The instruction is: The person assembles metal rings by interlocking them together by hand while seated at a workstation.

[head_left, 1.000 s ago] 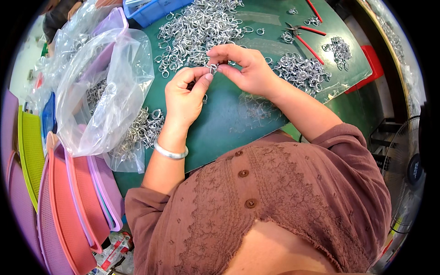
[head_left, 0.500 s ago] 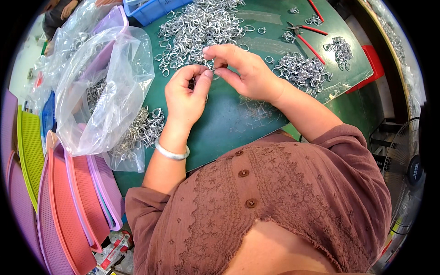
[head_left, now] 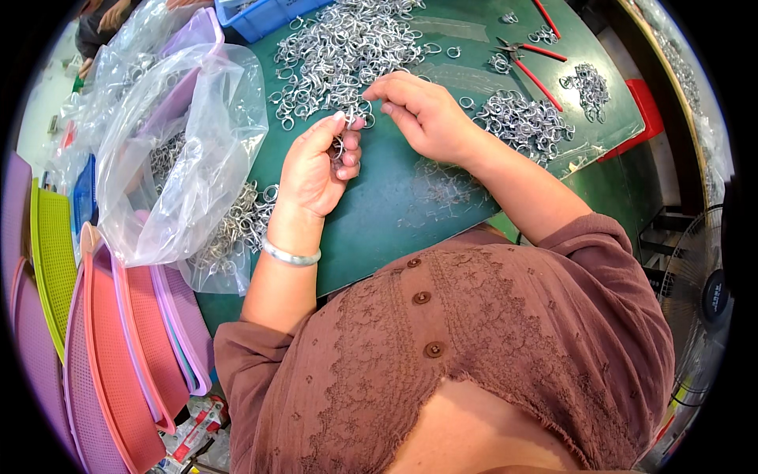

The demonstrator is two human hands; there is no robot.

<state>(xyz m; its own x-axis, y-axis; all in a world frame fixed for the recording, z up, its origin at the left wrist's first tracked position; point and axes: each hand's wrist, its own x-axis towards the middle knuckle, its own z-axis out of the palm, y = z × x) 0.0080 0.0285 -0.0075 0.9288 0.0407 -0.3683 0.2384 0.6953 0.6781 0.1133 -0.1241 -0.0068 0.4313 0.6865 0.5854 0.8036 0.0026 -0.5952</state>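
My left hand is turned palm up with its fingers curled round several small silver metal rings; one ring stands at the thumb and fingertips. To its right, my right hand hovers apart from it, thumb and forefinger separated, with nothing visible between them. Just beyond both hands spreads a large heap of silver rings on the green table. A smaller ring pile lies beyond my right wrist.
Red-handled pliers lie at the far right beside another small metal pile. A clear plastic bag with metal parts covers the left side, near a loose ring pile. Stacked plastic baskets stand lower left; a blue bin is behind.
My hands have separated. The left one has rolled palm up, showing the rings inside its fingers, and the right one has drawn slightly away with its fingers loosened.
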